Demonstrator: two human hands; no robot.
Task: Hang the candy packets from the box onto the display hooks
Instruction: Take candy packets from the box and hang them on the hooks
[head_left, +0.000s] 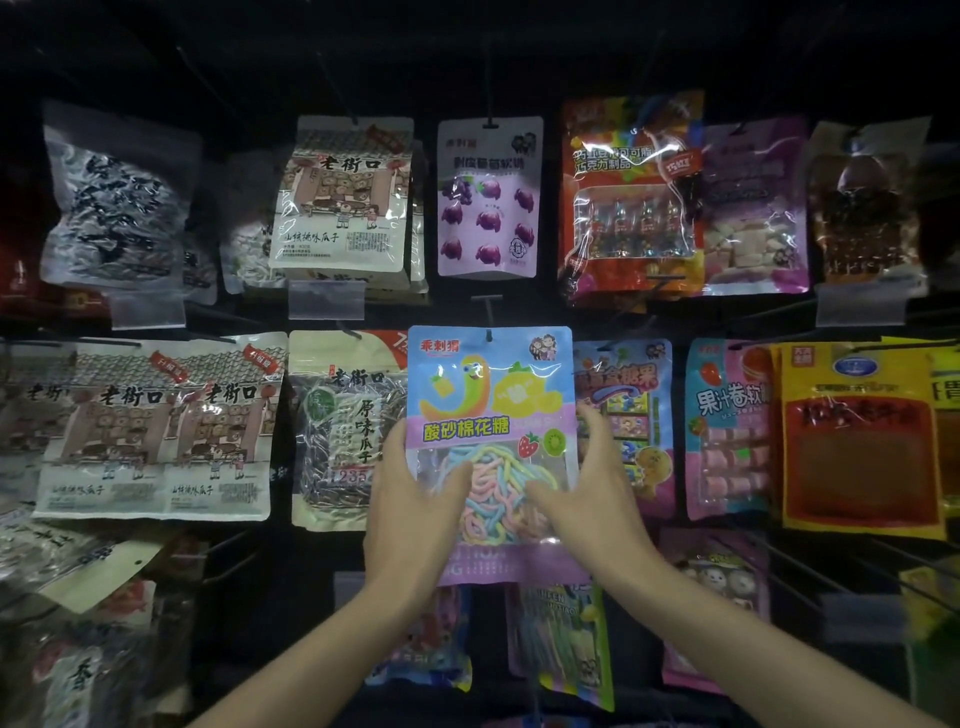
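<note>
Pastel-blue candy packet (491, 395), left hand (410, 512) and right hand (589, 501) gripping its sides, display hook (488, 314) above the fingers (595, 423).

— Which colours are seen on the candy packet (491, 395)?
— Light blue is printed at its top, crossed by a purple band with greenish lettering. Pastel pink, blue and yellow ropes are shown below.
— And around it?
— Above it, a lilac packet (487, 197) is patterned with dark purple grapes. Left of it, cream packets (156, 431) are printed with brown drawings. Far right of it, a yellow packet (857, 441) is marked with a reddish-brown panel.
</note>
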